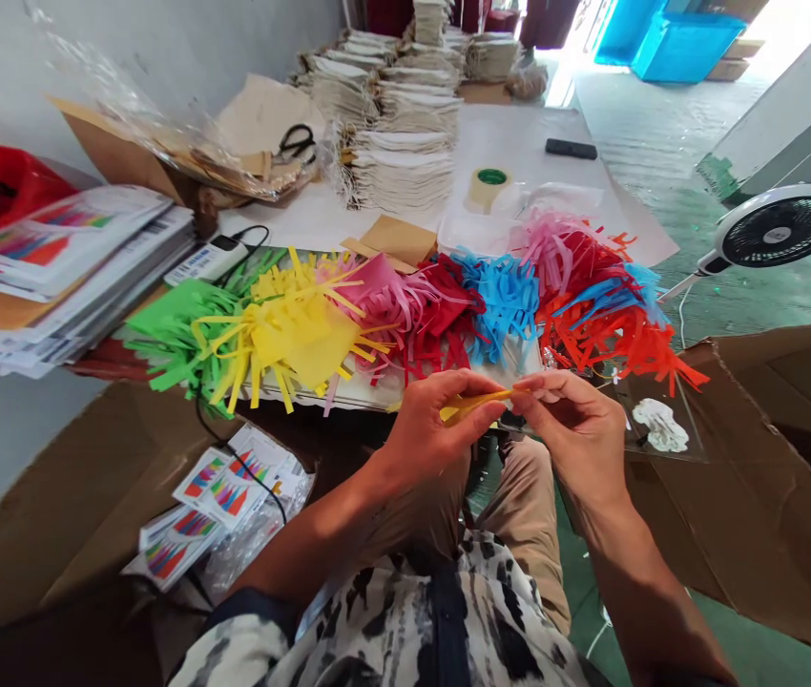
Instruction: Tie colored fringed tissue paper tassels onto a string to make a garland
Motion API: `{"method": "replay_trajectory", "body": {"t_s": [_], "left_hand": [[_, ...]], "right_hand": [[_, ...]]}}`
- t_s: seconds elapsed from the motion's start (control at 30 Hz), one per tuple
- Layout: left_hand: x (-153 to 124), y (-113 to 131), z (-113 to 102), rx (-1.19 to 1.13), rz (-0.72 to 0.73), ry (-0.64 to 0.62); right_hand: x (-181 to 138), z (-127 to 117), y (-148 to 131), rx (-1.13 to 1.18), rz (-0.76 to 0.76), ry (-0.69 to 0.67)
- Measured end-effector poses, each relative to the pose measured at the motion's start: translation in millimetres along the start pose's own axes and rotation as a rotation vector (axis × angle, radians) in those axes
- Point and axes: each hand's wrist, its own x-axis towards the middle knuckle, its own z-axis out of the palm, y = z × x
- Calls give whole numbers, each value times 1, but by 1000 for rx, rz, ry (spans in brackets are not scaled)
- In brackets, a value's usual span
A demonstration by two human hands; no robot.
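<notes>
A narrow yellow paper strip (481, 399) stretches between my two hands, just in front of the table edge. My left hand (441, 415) is closed around its left part. At its right end, the fingertips of my right hand (577, 420) pinch together on it. Behind the hands lies a row of fringed paper tassels: green (180, 329), yellow (298, 329), pink (395, 296), dark red (445, 320), blue (498, 296) and orange-red (613, 329). The blue and orange-red ones are nearest to my hands.
Stacks of white bundles (402, 162) fill the table's back, near scissors (297, 143) and a tape roll (488, 189). Printed sheets (69, 248) lie at left. A fan (781, 229) stands at right, above open cardboard (770, 458). More printed cards (226, 487) lie below left.
</notes>
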Motion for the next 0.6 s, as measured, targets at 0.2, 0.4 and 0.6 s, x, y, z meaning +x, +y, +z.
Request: {"method": "replay_trajectory", "body": {"t_s": [0.2,0.4,0.6], "left_hand": [[3,-1,1,-69,-52,-2],[7,-6,8,-119,-50,-22],[11,-6,7,-26,-33,-205]], "right_hand": [[0,-1,4,44,42,1],[-1,0,6,45,86,-82],[1,-5,4,-103,-49,-11]]}}
